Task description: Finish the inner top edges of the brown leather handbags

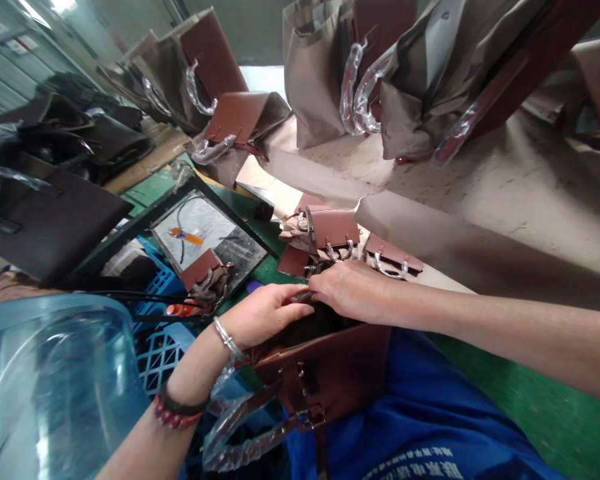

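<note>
A reddish-brown handbag [337, 363] rests on my lap, its dark mouth open toward me. Its handles [250, 427], wrapped in clear plastic, hang off to the lower left beside a metal buckle. At the bag's far rim, my left hand [270, 312] is closed, thumb and forefinger pinching the edge. My right hand [347, 290] meets it there with fingers curled down on the same rim. The two hands nearly touch. What lies inside the bag is too dark to make out, and my right fingertips are partly hidden.
Small brown bags [335, 228] lie beyond my hands. Larger bags stuffed with brown paper [315, 87] stand on the paper-covered table [340, 170]. A clear blue plastic container [60, 380] and blue crate [163, 357] sit left. An orange-handled tool [187, 235] lies on a framed board.
</note>
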`<state>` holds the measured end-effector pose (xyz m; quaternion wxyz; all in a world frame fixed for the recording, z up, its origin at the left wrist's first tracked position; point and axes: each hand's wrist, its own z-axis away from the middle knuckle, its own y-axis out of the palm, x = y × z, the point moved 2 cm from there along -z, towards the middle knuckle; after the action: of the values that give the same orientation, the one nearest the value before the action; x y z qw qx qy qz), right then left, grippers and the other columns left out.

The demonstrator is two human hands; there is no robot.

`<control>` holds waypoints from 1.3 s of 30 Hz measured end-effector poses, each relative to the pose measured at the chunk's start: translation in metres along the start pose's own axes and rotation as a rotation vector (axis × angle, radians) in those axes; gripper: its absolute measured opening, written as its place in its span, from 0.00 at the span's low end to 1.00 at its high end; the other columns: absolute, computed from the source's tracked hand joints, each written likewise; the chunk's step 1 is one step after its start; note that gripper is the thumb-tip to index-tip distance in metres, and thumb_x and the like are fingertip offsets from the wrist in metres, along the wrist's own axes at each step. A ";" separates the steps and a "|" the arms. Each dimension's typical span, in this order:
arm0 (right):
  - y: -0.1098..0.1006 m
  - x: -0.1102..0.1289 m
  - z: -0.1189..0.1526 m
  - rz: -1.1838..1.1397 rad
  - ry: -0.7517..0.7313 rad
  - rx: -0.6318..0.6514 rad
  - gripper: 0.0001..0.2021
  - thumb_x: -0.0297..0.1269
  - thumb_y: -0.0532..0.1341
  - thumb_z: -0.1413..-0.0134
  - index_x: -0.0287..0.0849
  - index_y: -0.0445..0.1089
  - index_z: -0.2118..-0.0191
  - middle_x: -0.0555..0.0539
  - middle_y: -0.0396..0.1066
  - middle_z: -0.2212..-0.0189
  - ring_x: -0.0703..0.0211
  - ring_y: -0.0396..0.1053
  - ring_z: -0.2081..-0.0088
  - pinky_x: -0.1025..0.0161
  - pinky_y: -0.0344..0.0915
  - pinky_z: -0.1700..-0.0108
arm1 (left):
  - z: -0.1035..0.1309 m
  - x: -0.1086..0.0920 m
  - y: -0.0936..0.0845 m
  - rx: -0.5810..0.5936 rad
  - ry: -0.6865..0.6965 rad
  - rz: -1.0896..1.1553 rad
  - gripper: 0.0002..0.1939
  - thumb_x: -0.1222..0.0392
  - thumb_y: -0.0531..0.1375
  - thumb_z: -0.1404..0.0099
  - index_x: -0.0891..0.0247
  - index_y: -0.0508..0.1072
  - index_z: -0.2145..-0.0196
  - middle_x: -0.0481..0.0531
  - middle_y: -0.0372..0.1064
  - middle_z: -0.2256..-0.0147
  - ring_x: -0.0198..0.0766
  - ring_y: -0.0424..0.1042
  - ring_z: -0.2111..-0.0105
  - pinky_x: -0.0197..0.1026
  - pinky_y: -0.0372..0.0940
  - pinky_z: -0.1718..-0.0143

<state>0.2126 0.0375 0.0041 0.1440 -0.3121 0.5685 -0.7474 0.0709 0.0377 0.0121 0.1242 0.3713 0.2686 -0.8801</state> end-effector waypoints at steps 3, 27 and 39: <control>0.003 -0.001 0.000 -0.036 0.031 -0.016 0.09 0.34 0.50 0.48 0.41 0.66 0.72 0.46 0.70 0.76 0.55 0.68 0.73 0.66 0.51 0.77 | -0.012 -0.001 -0.002 -0.003 0.043 -0.043 0.14 0.59 0.51 0.42 0.67 0.71 0.62 0.50 0.70 0.66 0.39 0.65 0.64 0.36 0.60 0.63; -0.018 0.012 0.035 0.016 -0.032 -0.163 0.08 0.39 0.56 0.49 0.40 0.65 0.72 0.45 0.61 0.67 0.57 0.58 0.63 0.62 0.56 0.62 | 0.044 0.006 0.015 -0.189 -0.161 0.237 0.12 0.55 0.54 0.47 0.67 0.71 0.71 0.48 0.67 0.79 0.36 0.66 0.76 0.35 0.61 0.74; -0.014 0.011 0.031 0.001 -0.186 -0.185 0.05 0.35 0.56 0.49 0.38 0.63 0.67 0.44 0.60 0.65 0.58 0.58 0.63 0.63 0.55 0.61 | 0.042 0.014 0.015 -0.173 -0.178 0.328 0.12 0.56 0.54 0.48 0.69 0.69 0.72 0.49 0.67 0.77 0.37 0.66 0.75 0.36 0.60 0.73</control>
<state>0.2260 0.0124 0.0256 0.1672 -0.3918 0.6193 -0.6595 0.0427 0.0017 0.0208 0.3208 0.3185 0.2672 -0.8510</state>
